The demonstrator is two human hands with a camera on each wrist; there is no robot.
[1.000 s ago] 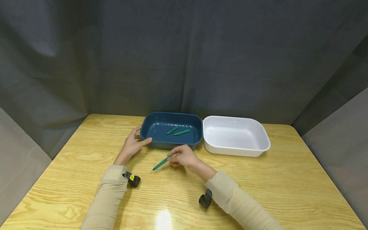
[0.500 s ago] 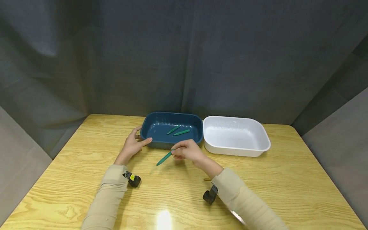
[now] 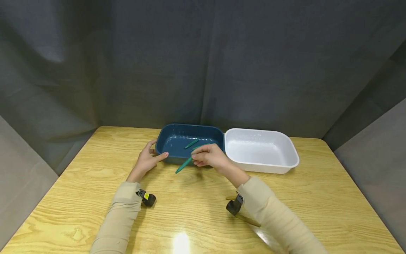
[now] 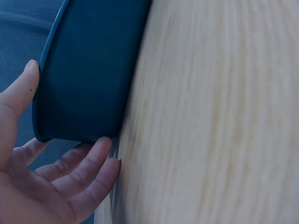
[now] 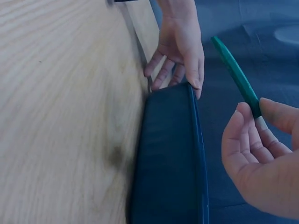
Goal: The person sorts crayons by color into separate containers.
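Right hand (image 3: 209, 156) pinching green stick (image 3: 184, 165), left (image 3: 146, 159) spread against blue tray (image 3: 165, 135) — white tray (image 3: 285, 148) beside.

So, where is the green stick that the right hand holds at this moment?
In the head view the green stick is pinched by the right hand over the near rim of the blue tray, its free end pointing down-left toward the left hand.
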